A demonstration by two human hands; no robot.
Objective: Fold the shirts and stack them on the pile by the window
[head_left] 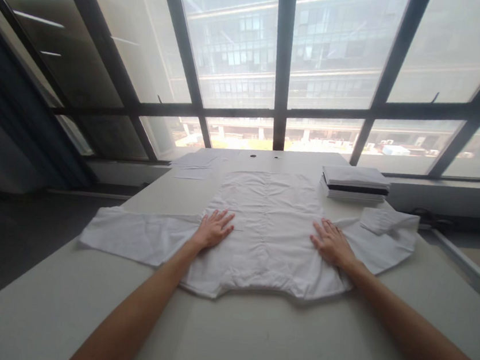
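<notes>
A white long-sleeved top (269,224) lies spread on the table, its neckline toward me and its hem toward the window. Gathers run down the middle of its body. One sleeve stretches out flat to the left; the other goes to the right, with its cuff end folded back. My left hand (213,229) rests flat on the left side of the body near the sleeve seam, fingers spread. On the opposite side, my right hand (331,242) lies flat with its fingers apart, touching the cloth by the right sleeve. Neither hand grips the fabric.
The white table (222,340) reaches to a large window with dark frames (282,63). At the back right stands a stack of folded white cloth (355,178) with a black layer in it. Sheets of white paper (194,163) lie at the back left. A dark curtain (18,108) hangs at left.
</notes>
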